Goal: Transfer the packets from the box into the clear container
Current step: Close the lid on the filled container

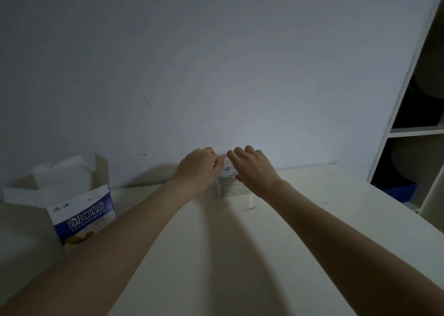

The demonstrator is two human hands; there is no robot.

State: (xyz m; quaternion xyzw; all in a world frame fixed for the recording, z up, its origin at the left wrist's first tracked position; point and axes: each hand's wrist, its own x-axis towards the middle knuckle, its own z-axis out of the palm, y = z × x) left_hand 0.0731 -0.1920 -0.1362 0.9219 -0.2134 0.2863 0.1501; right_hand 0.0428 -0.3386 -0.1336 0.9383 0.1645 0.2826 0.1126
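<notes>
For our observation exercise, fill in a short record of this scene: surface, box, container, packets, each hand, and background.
surface: pale tabletop against a wall
box: open blue-and-white cardboard box, far left, flaps up
container: clear plastic container, centre back
packets: white-and-blue packets stacked inside the container
left hand: at the container's top, fingers curled; grip unclear
right hand: over the container's top, fingers bent; contact unclear
background: white shelving unit at right

The open box (84, 216) front reads "创口贴" in white, with "CHUANGKOUTIE" beneath it.
</notes>
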